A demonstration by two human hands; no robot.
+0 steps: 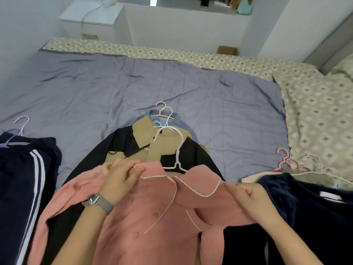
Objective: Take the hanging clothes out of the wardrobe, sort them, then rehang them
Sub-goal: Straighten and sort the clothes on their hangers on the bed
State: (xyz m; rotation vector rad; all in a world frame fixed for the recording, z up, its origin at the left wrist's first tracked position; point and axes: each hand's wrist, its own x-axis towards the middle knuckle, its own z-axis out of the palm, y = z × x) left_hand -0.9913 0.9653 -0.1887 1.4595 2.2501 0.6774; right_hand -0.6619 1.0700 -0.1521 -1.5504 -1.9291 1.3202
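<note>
- Bedroom scene: a wide bed (315, 111) with a diamond-print sheet carries a grey-blue quilt (114, 88), and the sorting piles lie on that quilt.
- Middle pile (168, 142): black, tan and denim garments stacked under the pink one, with their hanger hooks pointing away toward the far wall.
- Navy striped trousers (28, 178) lie at the left on a purple hanger; a navy garment (305, 207) lies at the right beside a cluster of pink hangers (284, 159).
- Pink pyjama top (152, 217) lies front-up on the middle pile, nearest the person. Its long axis runs from the person toward the far wall, collar at the far end.
- White hanger (172, 148) sticks out past the collar, hook pointing away along the same axis.
- Left hand (120, 178) pinches the left shoulder seam beside the collar; right hand (252, 196) is curled round the right shoulder fabric.
- Risk: the hanger looks partly out of the neck, so lifting by the shoulders could let it slide free or snag the hooks beneath.
- Risk: dragging the top could pull the pile underneath askew and mix the sorted groups.
</note>
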